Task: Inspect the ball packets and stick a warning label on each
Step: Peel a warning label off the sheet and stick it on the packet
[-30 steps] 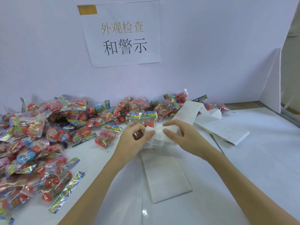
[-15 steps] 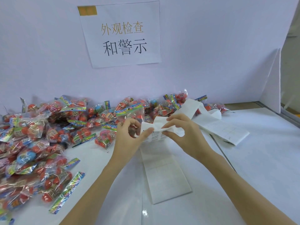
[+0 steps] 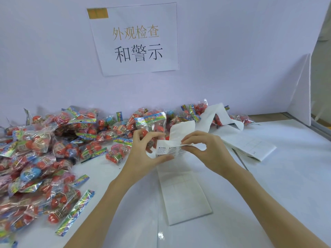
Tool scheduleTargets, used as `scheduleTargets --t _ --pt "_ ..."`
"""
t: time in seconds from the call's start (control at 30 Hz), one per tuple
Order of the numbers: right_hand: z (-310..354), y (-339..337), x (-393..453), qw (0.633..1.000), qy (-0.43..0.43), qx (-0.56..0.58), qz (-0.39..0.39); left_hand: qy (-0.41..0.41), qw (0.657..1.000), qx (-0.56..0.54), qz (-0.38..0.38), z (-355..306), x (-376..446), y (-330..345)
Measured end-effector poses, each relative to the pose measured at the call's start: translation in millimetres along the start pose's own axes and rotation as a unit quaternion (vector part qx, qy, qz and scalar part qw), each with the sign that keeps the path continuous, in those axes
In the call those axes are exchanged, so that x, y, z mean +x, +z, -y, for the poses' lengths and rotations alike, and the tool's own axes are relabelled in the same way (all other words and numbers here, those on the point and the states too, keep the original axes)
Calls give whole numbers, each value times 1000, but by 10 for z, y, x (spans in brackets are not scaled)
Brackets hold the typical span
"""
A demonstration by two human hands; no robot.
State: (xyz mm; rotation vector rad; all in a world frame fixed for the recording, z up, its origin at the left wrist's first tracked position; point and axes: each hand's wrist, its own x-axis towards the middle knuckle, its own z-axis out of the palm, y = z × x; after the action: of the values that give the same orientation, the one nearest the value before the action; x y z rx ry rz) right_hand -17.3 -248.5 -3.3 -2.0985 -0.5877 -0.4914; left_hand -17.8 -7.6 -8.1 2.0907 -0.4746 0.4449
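Two hands up over the middle of the white table (image 3: 268, 203), both working the same strip of warning labels (image 3: 166, 150). Left hand (image 3: 143, 154) curled around two things at once — thumb under the strip's lower edge, fingers pinching a ball packet (image 3: 152, 123) that sticks up just behind and above the knuckles. Right hand (image 3: 209, 151) just beside it on the right, thumb and forefinger pinched together on the edge of one label, other fingers loosely bent. Two labels with printed "WARNING" text readable between the hands; whether a third sits under the right fingertips — can't tell.

Strip itself a long white backing ribbon: runs from the hands up and back to the right, over the far packets. One used length of backing paper (image 3: 184, 192) lying flat on the table right below the hands, faint empty squares on it. One folded stack of sheets (image 3: 250, 145) to the right, well clear of the right hand.

Pile of ball packets (image 3: 44, 158) heaped along the left and back edge, touching and overlapping — far too many to count, dozens easily. One paper sign (image 3: 136, 38) on the back wall with Chinese characters.
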Motion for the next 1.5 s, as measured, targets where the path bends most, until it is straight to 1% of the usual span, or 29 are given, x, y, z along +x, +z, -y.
scheduleTargets --t 0.17,0.3,0.47,0.57,0.67,0.8,0.9,1.03,1.17,1.37,1.5 --pt "-5 -1 3 999 -2 -43 29 31 999 6 -3 11 10 4" --pt "-20 -30 -2 997 1 -64 52 55 998 31 -11 71 23 -11" --pt "-8 -2 0 997 -5 -54 56 61 997 45 -15 122 14 -2" --pt "14 21 -20 999 -13 -34 38 69 996 58 -11 125 22 12" --pt "19 20 -24 999 -12 -42 17 68 996 62 -12 124 16 -1" --pt "37 35 -14 999 -19 -39 28 90 995 37 -14 68 -24 40" --pt "53 55 -17 998 -23 -34 45 86 996 34 -14 55 -25 105" --pt "51 66 -36 998 -20 -27 47 73 997 34 -12 69 -32 161" --pt "63 65 -30 997 -44 -27 51 54 998 39 -9 62 -26 182" --pt "84 66 -37 997 -58 -21 41 36 998 42 0 71 -34 188" --pt "93 48 -37 995 -81 -34 41 8 999 33 3 70 -28 177"
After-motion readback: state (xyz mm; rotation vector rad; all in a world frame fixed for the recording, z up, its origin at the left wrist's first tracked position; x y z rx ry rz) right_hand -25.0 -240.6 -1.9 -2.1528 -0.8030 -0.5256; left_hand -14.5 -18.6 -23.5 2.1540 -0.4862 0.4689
